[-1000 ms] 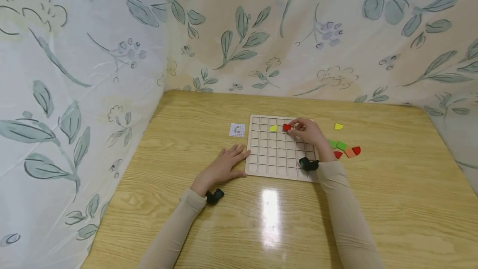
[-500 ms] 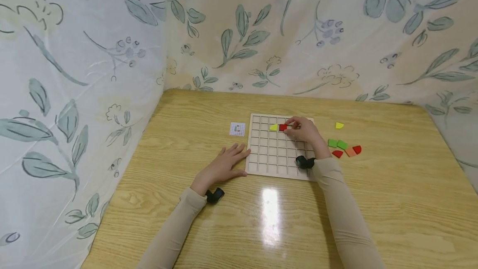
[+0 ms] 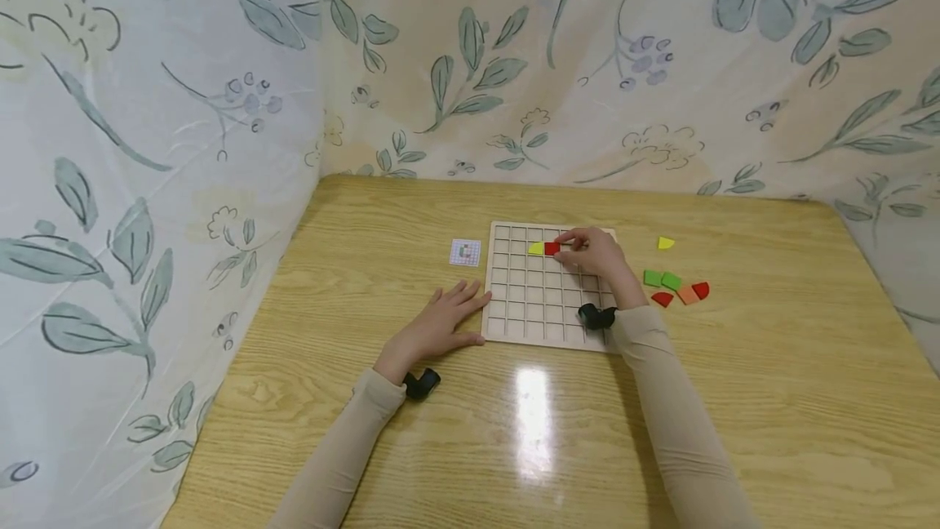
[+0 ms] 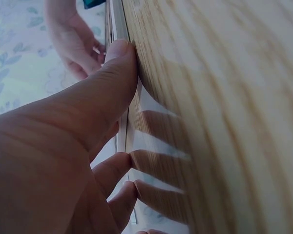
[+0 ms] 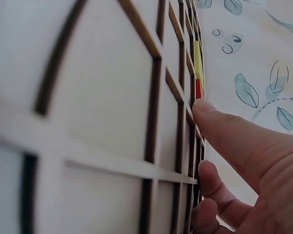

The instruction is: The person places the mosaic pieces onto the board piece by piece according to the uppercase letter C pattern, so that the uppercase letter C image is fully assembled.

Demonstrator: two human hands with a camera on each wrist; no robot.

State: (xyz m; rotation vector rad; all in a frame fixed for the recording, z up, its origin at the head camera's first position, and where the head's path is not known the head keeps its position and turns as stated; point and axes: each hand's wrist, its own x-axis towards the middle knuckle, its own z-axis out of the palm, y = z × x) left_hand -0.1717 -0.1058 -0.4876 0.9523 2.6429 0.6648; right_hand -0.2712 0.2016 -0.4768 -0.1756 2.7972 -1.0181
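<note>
A wooden grid board (image 3: 525,308) lies on the table, with a yellow quarter-round tile (image 3: 536,249) in one of its upper cells. Directly right of that, a red square tile (image 3: 552,249) sits at the neighbouring cell, and my right hand (image 3: 595,253) pinches its right side between thumb and fingers. In the right wrist view the thumb tip (image 5: 203,106) is right at the red tile's edge. My left hand (image 3: 441,323) lies with fingers spread at the board's left edge; the left wrist view shows its thumb (image 4: 119,53) along that edge.
Right of the board lie two green tiles (image 3: 671,281), two red quarter-rounds (image 3: 662,299), an orange tile (image 3: 686,294) and another yellow quarter-round (image 3: 665,242). A small printed pattern card (image 3: 466,252) is left of the board. Floral fabric (image 3: 514,64) hangs behind the table.
My right hand has slid the red square tile left until it stands beside the yellow tile. The left hand has stayed at the board's edge.
</note>
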